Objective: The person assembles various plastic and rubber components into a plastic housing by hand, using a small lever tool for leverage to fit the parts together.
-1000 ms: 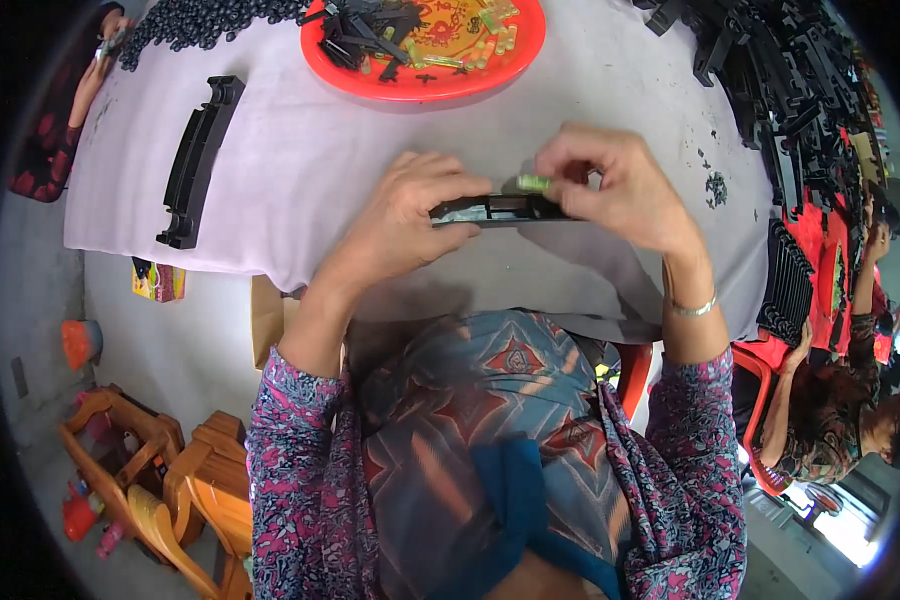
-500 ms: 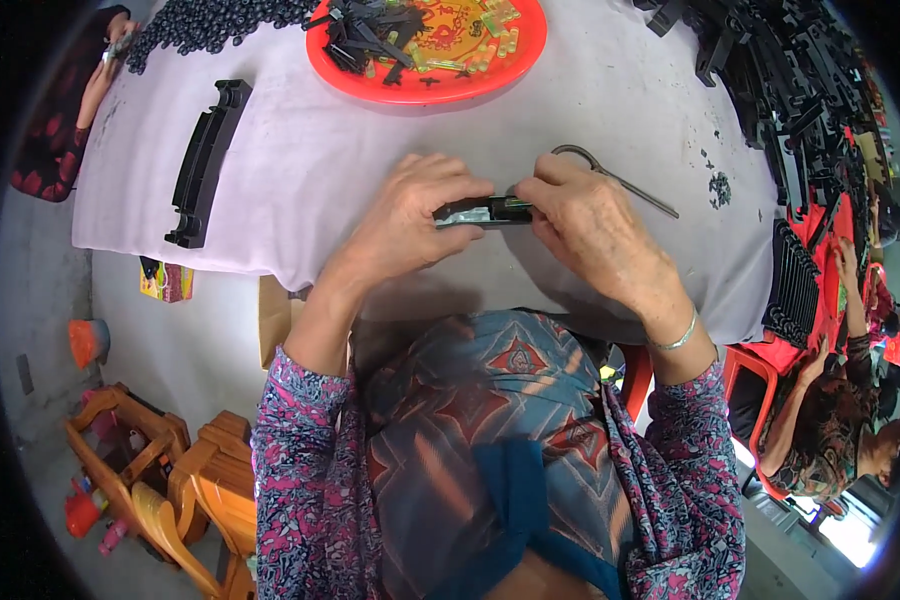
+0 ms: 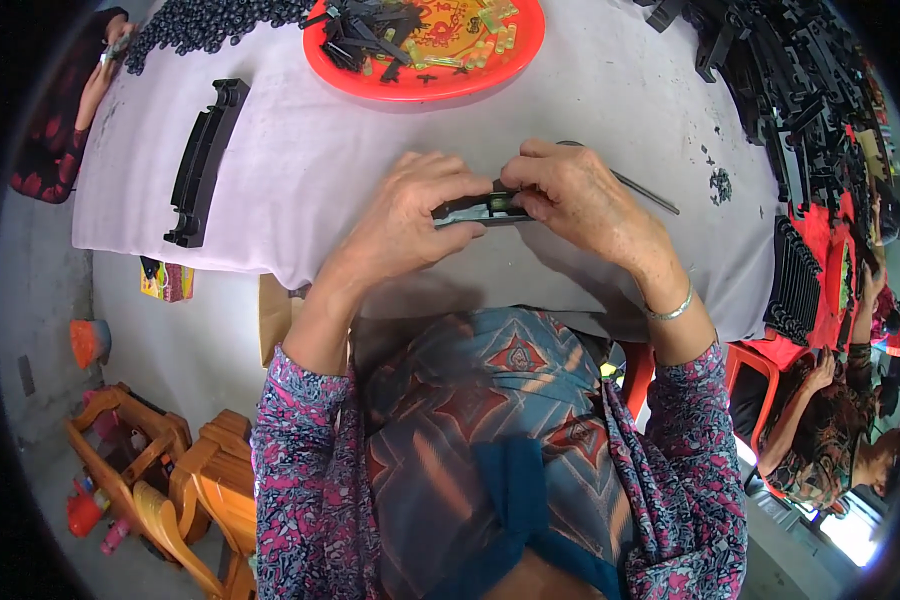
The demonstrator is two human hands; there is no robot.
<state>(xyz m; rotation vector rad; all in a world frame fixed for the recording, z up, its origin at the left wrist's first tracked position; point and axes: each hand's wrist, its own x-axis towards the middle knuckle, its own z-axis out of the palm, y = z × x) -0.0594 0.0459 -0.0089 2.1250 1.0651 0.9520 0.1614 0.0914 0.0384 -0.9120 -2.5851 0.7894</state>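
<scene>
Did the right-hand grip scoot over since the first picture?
Yes. Judged against the red plate, the right-hand grip has shifted to the left, nearer the left-hand grip.

Tablecloth (image 3: 300,140): evenly bright, soft shadow below the right hand (image 3: 585,200)
Lower-right bright patch (image 3: 854,538): blown-out white glare
Fisheye rim: black, straight edges bowed

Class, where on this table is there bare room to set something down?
Bare cloth lies between the long black part and the left hand, and between the red tray and the heap of black parts at right. It is crowded at the far left under black beads and along the right under that heap.
</scene>
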